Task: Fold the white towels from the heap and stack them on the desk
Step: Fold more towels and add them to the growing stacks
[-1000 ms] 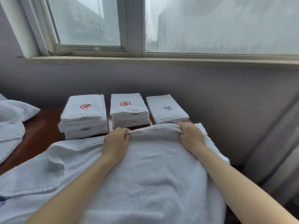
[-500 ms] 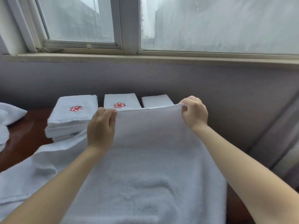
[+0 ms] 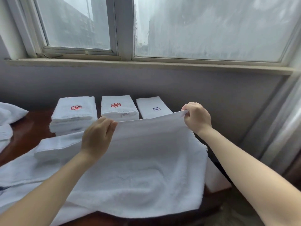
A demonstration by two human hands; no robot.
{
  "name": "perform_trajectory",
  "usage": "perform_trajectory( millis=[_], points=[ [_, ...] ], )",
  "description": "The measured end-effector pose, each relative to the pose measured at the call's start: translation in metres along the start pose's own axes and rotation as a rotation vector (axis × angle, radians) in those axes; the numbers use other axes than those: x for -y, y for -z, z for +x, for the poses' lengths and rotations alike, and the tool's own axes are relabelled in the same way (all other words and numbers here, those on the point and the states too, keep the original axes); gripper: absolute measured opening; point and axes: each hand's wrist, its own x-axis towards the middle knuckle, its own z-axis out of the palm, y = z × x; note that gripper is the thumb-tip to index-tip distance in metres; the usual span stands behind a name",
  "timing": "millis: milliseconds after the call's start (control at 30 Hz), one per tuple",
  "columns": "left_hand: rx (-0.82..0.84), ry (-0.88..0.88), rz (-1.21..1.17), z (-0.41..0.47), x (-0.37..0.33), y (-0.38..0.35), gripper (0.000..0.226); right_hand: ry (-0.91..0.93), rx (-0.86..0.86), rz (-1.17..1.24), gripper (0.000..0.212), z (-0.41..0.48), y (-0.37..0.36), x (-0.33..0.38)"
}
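**Back row crowded, left strip open**

The left pile [image 3: 74, 114], middle pile [image 3: 118, 107] and right pile [image 3: 150, 106] stand just before the wall [image 3: 211, 95], with narrow gaps between them. The raised towel [image 3: 146, 160] spans their front. Bare desk [image 3: 34, 126] lies open between left pile and heap [image 3: 9, 113]; a curtain [image 3: 281, 128] bounds the right.

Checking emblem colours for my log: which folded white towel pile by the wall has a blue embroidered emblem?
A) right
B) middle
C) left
A: the right folded white towel pile bears a blue emblem; the left pile and middle pile bear red ones.
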Motion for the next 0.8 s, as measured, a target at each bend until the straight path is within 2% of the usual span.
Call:
perform_trajectory(
  millis=[67, 133, 200, 233, 267, 300, 333, 400, 467, 533, 600, 667, 800],
  points=[
    [0.045, -0.01, 0.019, -0.008, 0.001, 0.002, 0.047, 0.028, 0.02, 0.006, 0.029, -0.007, 0.008, 0.0],
    [0.22, 0.057, 0.094, -0.013, 0.0, 0.002, 0.061, 0.056, 0.136, -0.006, 0.031, -0.016, 0.018, -0.001],
    [0.495, 0.153, 0.242, -0.015, -0.003, 0.0, 0.079, 0.037, 0.457, -0.079, 0.023, -0.024, 0.028, -0.004],
    [0.579, 0.161, 0.302, -0.015, -0.006, -0.002, 0.084, -0.003, 0.643, -0.105, 0.015, -0.027, 0.031, -0.005],
    [0.605, 0.147, 0.329, -0.015, -0.01, -0.003, 0.085, -0.06, 0.777, -0.111, 0.02, -0.031, 0.034, -0.004],
    [0.581, 0.125, 0.32, -0.015, -0.016, -0.005, 0.081, -0.108, 0.83, -0.079, 0.028, -0.035, 0.035, -0.003],
    [0.529, 0.101, 0.285, -0.016, -0.021, -0.008, 0.072, -0.147, 0.809, -0.031, 0.033, -0.038, 0.037, 0.0],
    [0.465, 0.072, 0.156, -0.017, -0.031, -0.016, 0.043, -0.142, 0.658, -0.025, 0.036, -0.042, 0.033, 0.008],
    [0.528, 0.051, 0.009, -0.018, -0.046, -0.025, 0.022, -0.121, 0.592, -0.088, 0.034, -0.051, 0.022, 0.016],
    [0.669, 0.026, -0.049, -0.023, -0.058, -0.038, 0.032, -0.138, 0.698, -0.156, 0.034, -0.063, 0.004, 0.024],
    [0.765, 0.01, 0.022, -0.029, -0.065, -0.054, 0.043, -0.091, 0.809, -0.244, 0.041, -0.075, -0.019, 0.025],
    [0.811, 0.045, 0.13, -0.031, -0.064, -0.066, 0.052, -0.056, 0.798, -0.242, 0.053, -0.081, -0.036, 0.021],
    [0.831, 0.111, 0.181, -0.025, -0.054, -0.077, 0.058, 0.008, 0.718, -0.145, 0.06, -0.069, -0.053, 0.003]
  ],
)
